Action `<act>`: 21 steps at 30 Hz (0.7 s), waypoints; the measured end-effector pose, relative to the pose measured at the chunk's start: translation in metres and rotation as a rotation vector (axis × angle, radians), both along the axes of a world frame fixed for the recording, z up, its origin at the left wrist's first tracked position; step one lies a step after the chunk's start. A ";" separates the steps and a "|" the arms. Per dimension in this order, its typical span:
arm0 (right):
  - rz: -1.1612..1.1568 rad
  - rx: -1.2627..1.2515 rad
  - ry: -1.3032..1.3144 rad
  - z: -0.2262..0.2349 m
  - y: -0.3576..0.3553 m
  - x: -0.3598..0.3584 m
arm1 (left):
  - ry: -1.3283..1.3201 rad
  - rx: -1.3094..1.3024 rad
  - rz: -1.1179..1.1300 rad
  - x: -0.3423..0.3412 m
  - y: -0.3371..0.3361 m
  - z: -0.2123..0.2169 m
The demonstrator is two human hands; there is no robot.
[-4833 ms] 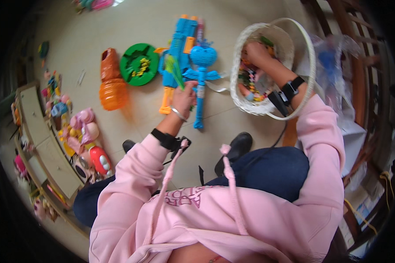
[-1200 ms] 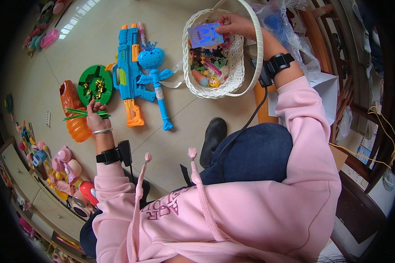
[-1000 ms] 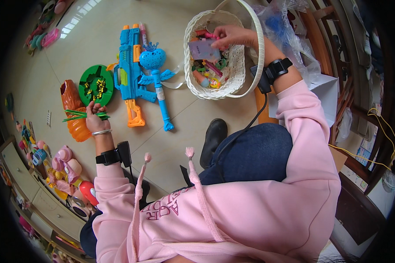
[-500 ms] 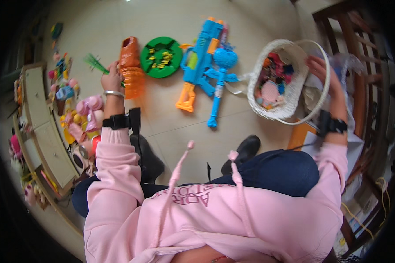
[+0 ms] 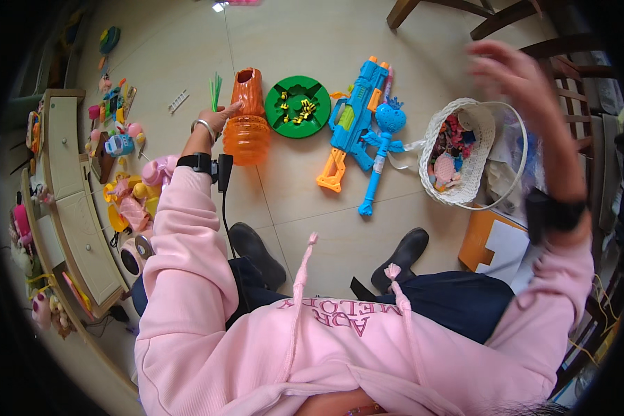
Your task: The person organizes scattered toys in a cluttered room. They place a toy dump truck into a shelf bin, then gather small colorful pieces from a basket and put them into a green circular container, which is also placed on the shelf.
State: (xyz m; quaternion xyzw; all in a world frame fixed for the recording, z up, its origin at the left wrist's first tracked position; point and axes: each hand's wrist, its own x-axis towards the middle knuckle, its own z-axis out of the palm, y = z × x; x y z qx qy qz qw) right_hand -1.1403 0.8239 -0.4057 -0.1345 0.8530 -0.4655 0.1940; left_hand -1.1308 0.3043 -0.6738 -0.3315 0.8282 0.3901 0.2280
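Observation:
My left hand (image 5: 218,118) rests low over the floor, its fingers loose and touching the left side of an orange ribbed toy (image 5: 247,128). A small bunch of green sticks (image 5: 215,89) lies on the floor just beyond its fingertips, outside the hand. My right hand (image 5: 507,69) is raised in the air above and right of a white woven basket (image 5: 433,135). It is blurred, its fingers are spread and it is empty. The basket holds several small colourful toys.
A green round tray (image 5: 298,106), a blue toy gun (image 5: 353,118) and a blue figure toy (image 5: 383,142) lie in a row between the orange toy and the basket. A low cabinet (image 5: 69,208) with many toys stands left. An orange-and-white box (image 5: 494,243) and chair legs (image 5: 492,10) are on the right.
My left hand carried the green sticks leftward past the orange toy, and they now lie on the floor. My right hand came out of the basket and rose, empty.

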 end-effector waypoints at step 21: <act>-1.366 -0.322 -0.776 -0.359 -0.309 0.060 | -0.257 0.045 -0.385 -0.014 -0.011 0.021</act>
